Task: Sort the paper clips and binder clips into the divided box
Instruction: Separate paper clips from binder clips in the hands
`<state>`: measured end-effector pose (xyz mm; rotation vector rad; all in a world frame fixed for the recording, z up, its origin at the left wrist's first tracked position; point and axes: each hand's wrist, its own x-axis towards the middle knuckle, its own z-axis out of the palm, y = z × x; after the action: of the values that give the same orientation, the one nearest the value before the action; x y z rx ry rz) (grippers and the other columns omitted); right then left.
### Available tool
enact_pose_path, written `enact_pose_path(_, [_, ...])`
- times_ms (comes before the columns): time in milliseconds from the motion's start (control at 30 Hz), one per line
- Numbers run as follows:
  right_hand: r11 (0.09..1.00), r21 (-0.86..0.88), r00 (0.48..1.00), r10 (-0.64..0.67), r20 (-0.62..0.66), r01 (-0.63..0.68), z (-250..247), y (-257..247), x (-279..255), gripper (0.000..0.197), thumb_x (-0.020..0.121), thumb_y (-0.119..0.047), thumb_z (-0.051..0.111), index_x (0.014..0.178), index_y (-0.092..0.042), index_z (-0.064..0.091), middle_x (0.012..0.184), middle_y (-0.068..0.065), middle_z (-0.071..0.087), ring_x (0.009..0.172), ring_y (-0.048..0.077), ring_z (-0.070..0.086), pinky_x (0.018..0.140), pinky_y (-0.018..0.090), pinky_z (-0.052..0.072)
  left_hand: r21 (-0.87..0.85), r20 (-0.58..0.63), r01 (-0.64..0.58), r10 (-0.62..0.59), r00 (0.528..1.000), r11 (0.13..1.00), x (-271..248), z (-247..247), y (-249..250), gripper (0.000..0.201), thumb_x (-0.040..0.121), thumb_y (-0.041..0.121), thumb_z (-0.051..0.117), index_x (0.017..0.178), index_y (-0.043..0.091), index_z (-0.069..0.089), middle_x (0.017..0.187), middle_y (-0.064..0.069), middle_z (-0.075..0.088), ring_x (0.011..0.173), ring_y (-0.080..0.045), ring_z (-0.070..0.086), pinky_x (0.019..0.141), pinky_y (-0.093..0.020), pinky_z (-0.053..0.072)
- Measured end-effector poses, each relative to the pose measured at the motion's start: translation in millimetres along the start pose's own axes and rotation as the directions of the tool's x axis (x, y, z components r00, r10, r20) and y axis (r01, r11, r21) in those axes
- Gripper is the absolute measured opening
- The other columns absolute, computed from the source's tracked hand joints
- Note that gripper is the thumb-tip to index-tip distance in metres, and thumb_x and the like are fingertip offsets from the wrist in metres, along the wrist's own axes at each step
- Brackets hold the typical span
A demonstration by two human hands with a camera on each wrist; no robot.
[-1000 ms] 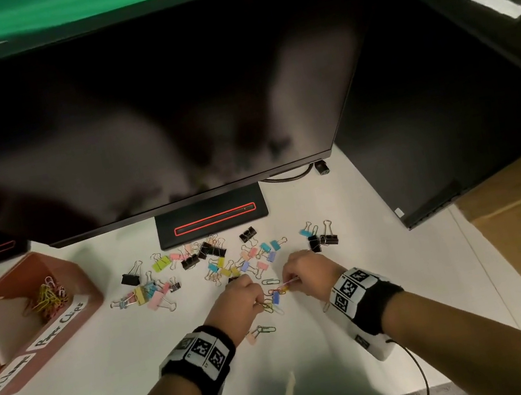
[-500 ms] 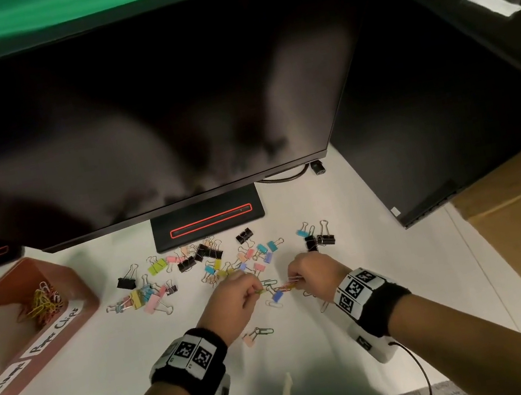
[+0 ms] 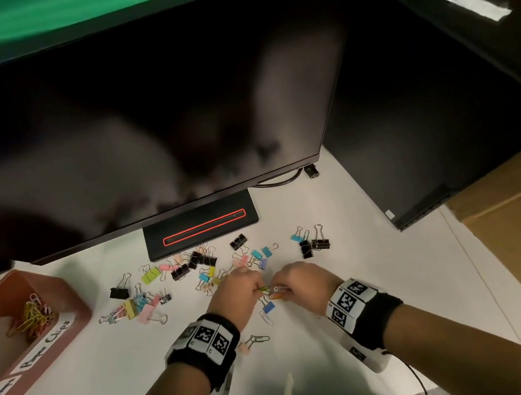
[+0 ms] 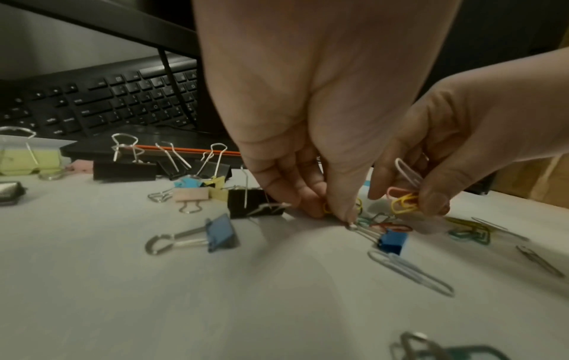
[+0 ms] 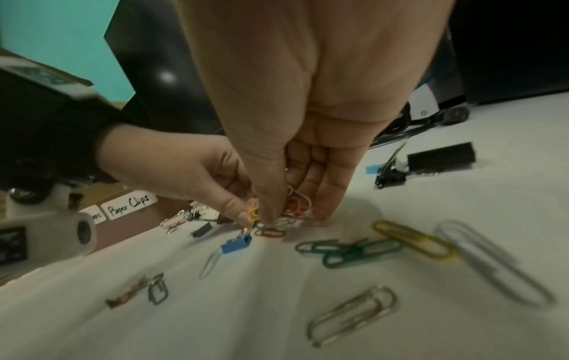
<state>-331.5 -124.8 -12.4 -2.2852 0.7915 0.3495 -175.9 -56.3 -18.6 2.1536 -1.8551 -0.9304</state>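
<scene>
Head view: the left hand point(image 3: 238, 294) and right hand point(image 3: 297, 284) are brought together low over the white desk point(image 3: 342, 217), each pinching coloured paper clips point(image 3: 273, 292). Binder clips point(image 3: 201, 263) are scattered just behind the hands. The divided box point(image 3: 75, 299) sits well to the left, with paper clips already in one compartment. "Paper Clips" is read on its label point(image 3: 47, 343); the second label is cut off.

Left wrist view: a yellow clip point(image 4: 327, 208) is pinched at the left fingertips; a bunch of pink, yellow and white clips point(image 4: 403, 194) is held by the right hand. Risk: the loose bunch may slip or snag the blue binder clip point(image 4: 392, 240) just beside it.

Right wrist view: the right fingers are curled on an orange bundle point(image 5: 297, 207). Green clips point(image 5: 348, 251) lie interlocked; they may be lifted together.
</scene>
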Motion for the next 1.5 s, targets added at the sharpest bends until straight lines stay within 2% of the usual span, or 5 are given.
enact_pose_path(500, [0.989,-0.131,0.997,0.075,0.016,-0.072,18,-3,19,0.019,0.092,-0.007,0.049,0.102,-0.009,0.064,0.103,0.012,0.063,0.096,0.028,0.059,0.080,0.032,0.050,0.003,0.024,0.075,-0.075,0.997,0.997,-16,4,-12,0.008,0.092,0.015,0.051,0.093,0.010,0.057,0.095,-0.005,0.057,0.086,-0.018,0.052,0.075,-0.028,0.044])
enact_pose_path(1000, [0.975,-0.183,0.978,0.155,0.143,-0.128,2,-24,16,0.027,0.092,-0.010,0.046,0.116,-0.007,0.059,0.117,0.013,0.059,0.105,0.028,0.058,0.087,0.031,0.047,-0.252,-0.264,0.013,-0.081,0.961,0.968,-56,-56,-39,0.003,0.088,0.014,0.058,0.087,0.017,0.057,0.079,0.007,0.055,0.072,-0.005,0.053,0.062,-0.013,0.041])
enact_pose_path(1200, [0.989,-0.139,0.998,-0.043,0.046,0.049,-39,-109,51,0.013,0.088,-0.014,0.050,0.095,-0.012,0.062,0.098,0.008,0.065,0.086,0.024,0.060,0.071,0.028,0.045,-0.264,-0.444,0.149,-0.257,0.859,0.953,-107,-121,-104,0.004,0.084,0.011,0.063,0.084,0.014,0.061,0.075,0.004,0.059,0.067,-0.005,0.055,0.058,-0.008,0.037])
enact_pose_path(1400, [0.947,-0.021,0.942,-0.322,-0.094,0.321,-44,-264,135,0.013,0.084,-0.013,0.055,0.093,-0.012,0.064,0.095,0.011,0.065,0.089,0.030,0.061,0.078,0.037,0.052,-0.324,-0.498,0.443,-0.549,0.671,0.836,-158,-173,-198,0.010,0.083,0.018,0.064,0.086,0.009,0.062,0.076,-0.003,0.063,0.074,-0.023,0.060,0.069,-0.027,0.040])
enact_pose_path(1500, [0.950,0.023,0.947,-0.307,-0.095,0.311,-25,-322,179,0.019,0.088,-0.012,0.053,0.105,-0.009,0.061,0.103,0.016,0.064,0.095,0.033,0.060,0.084,0.040,0.051,-0.379,-0.441,0.501,-0.628,0.642,0.778,-164,-187,-228,0.010,0.082,0.021,0.067,0.086,0.012,0.063,0.085,-0.003,0.067,0.084,-0.019,0.061,0.077,-0.027,0.042])
